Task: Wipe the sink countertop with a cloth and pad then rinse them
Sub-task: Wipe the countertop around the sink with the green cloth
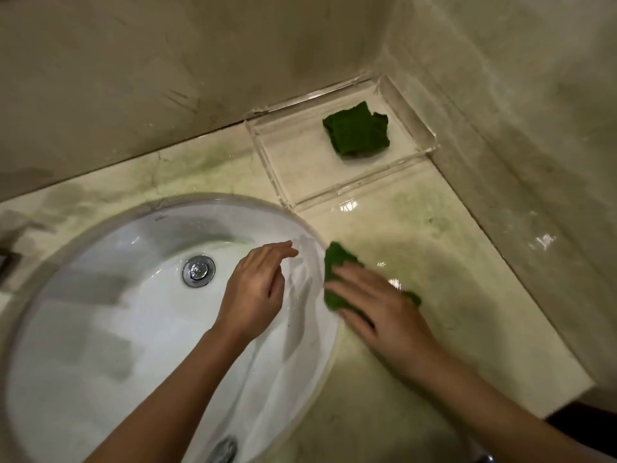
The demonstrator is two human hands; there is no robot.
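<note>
Head view: I am seeing the right hand [377,305] pressing a green pad [337,262] onto the countertop [467,279].

From the head camera I am watching that hand lying flat, fingers straight and slightly spread. They are covering most of the pad, which is sitting just beside the sink [133,329] rim, its left edge touching it. The left hand [257,295] is hovering over the basin right of the drain [198,271], fingers relaxed and loosely curved, holding nothing. A folded green cloth [357,130] is lying in a clear tray [429,150] in the back corner, well apart from both hands. Green smears are showing on the wet counter around the pad and behind the sink.
</note>
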